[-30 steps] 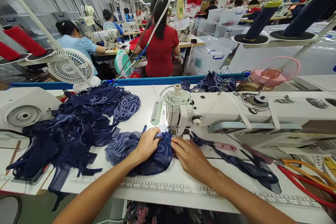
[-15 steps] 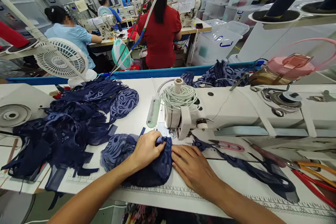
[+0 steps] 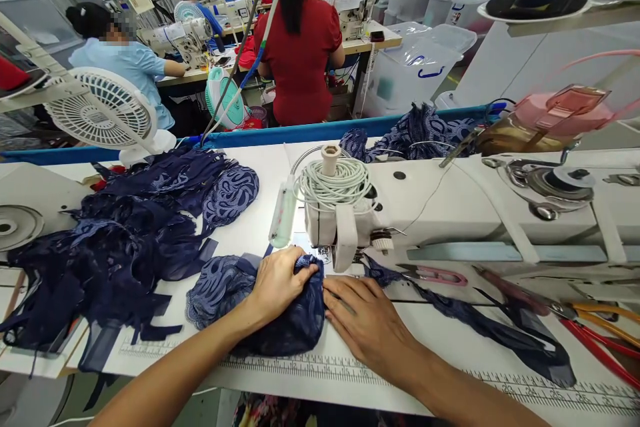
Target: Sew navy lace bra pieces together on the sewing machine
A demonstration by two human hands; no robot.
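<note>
A navy lace-and-mesh fabric piece (image 3: 295,327) lies bunched in front of the sewing machine head (image 3: 330,223), its upper edge close to the presser foot area. My left hand (image 3: 280,283) rests over it, thumb and fingers closed on a fold near the top. Flat on the machine bed, my right hand (image 3: 373,317) has its fingers stretched out, their tips at the fabric's right edge. The needle itself is hidden behind the machine head. To the right, a narrow navy fabric strip (image 3: 480,320) trails along the table.
A heap of navy cut pieces (image 3: 135,240) covers the left side. Pink thread snips (image 3: 440,275) and red-handled scissors (image 3: 595,340) lie at right. More lace (image 3: 420,133) sits behind the machine. A white fan (image 3: 103,110) stands at back left; co-workers sit beyond.
The view has shifted slightly, so the machine and background appear a little farther left or higher. Both hands keep nearly the same position at the fabric.
</note>
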